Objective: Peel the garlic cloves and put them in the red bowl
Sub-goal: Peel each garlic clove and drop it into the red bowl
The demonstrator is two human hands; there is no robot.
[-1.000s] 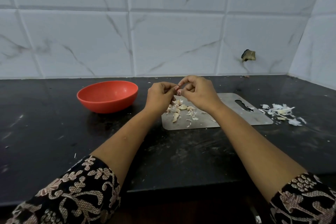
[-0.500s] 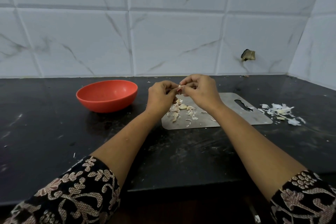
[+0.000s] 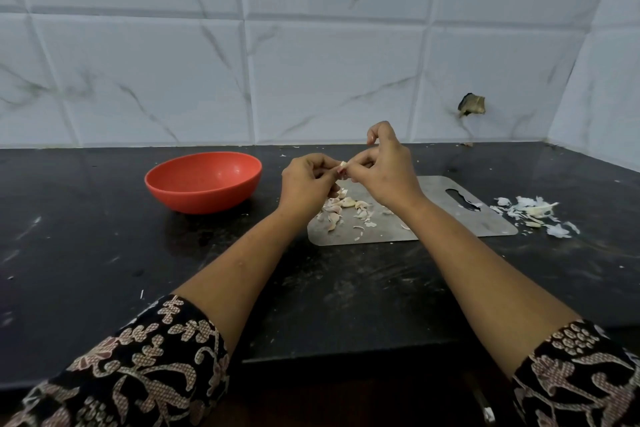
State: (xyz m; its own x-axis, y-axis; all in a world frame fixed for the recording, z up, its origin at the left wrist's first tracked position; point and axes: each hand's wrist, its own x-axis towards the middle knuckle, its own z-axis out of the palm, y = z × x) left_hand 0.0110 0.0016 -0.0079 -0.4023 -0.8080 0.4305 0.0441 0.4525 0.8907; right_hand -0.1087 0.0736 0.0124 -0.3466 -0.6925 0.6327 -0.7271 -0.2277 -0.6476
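Note:
A small garlic clove [image 3: 343, 166] is pinched between the fingertips of both hands, held in the air above a steel cutting board [image 3: 450, 218]. My left hand [image 3: 306, 184] grips it from the left, and my right hand [image 3: 384, 170] pinches it from the right with the index finger lifted. Several unpeeled cloves and bits of skin [image 3: 341, 210] lie on the board's left part, below the hands. The red bowl [image 3: 203, 181] stands on the black counter to the left of my left hand; what shows of its inside is bare.
A heap of white garlic skins [image 3: 531, 213] lies on the counter to the right of the board. The tiled wall [image 3: 311, 62] rises behind, with a broken hole [image 3: 471, 105] at the right. The counter's front edge [image 3: 346, 354] runs below my forearms.
Both hands have stayed together over the board with the clove. My right index finger has lifted up from the clove, and the hands have risen slightly.

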